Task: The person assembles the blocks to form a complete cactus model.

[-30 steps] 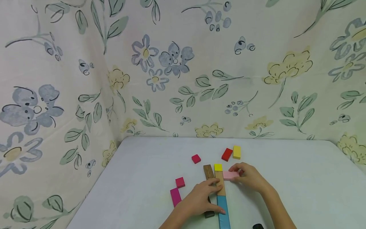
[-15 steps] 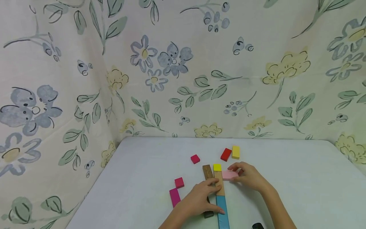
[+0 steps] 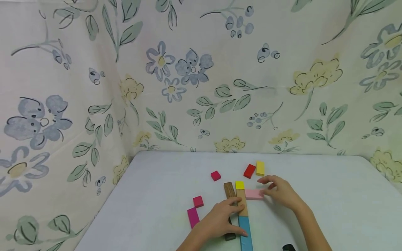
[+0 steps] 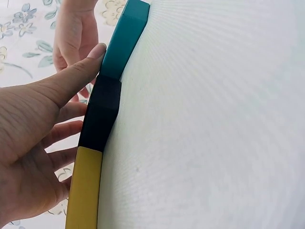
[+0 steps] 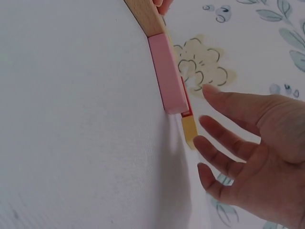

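Observation:
In the head view a column of blocks runs away from me: a blue block [image 3: 246,228], a tan wooden block [image 3: 242,210] and a yellow cube [image 3: 239,185]. My left hand [image 3: 220,219] lies over it, fingertips at the tan block and thumb at the blue one. Partly under that hand is a brown wooden block [image 3: 229,189]. A pink block [image 3: 253,194] juts right from the tan block. My right hand [image 3: 281,191] hovers by its outer end, fingers loosely bent; in the right wrist view the fingers stand apart from the pink block [image 5: 167,74].
Two crimson cubes and a magenta block [image 3: 193,217] lie to the left. Beyond the column are a red block [image 3: 249,171] and a yellow block [image 3: 260,168]. A black object [image 3: 288,247] shows at the bottom edge. Patterned cloth [image 3: 201,87] hangs behind the table.
My right hand has let go of the pink block and drawn back to the right. The pink block stays against the tan block. My left hand keeps its place.

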`<action>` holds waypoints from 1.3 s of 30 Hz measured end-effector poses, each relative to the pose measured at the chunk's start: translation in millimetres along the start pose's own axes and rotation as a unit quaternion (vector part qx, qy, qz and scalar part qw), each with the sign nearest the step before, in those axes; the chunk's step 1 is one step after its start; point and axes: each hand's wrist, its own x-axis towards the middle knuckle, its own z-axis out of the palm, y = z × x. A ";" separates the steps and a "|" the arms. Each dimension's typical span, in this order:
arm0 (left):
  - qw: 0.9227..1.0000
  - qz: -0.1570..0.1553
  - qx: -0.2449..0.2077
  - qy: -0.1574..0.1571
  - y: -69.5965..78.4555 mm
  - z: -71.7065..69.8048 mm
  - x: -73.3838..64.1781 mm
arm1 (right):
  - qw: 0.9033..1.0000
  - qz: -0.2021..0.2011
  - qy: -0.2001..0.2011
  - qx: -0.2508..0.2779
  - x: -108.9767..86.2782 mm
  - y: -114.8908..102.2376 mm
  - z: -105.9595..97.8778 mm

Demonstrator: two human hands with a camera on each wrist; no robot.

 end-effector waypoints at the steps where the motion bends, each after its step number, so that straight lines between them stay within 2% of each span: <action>1: 1.000 0.000 0.000 0.000 0.4 0.1 0.0 | 1.000 0.001 0.004 -0.001 0.5 0.7 -1.4; 7: 1.000 -0.005 -0.004 -0.001 2.2 -1.3 -0.6 | 1.000 -0.006 0.025 -0.008 8.3 4.1 -9.5; 23: 1.000 -0.014 -0.014 -0.001 3.1 -1.8 0.1 | 0.998 -0.004 0.055 -0.034 47.2 9.2 -23.3; 35: 1.000 -0.015 -0.014 -0.001 1.8 0.0 -0.1 | 0.999 0.000 0.041 -0.033 72.4 21.5 -19.0; 39: 1.000 -0.016 -0.012 -0.001 2.7 -0.7 -0.3 | 0.999 0.016 0.030 -0.024 76.8 24.0 -15.8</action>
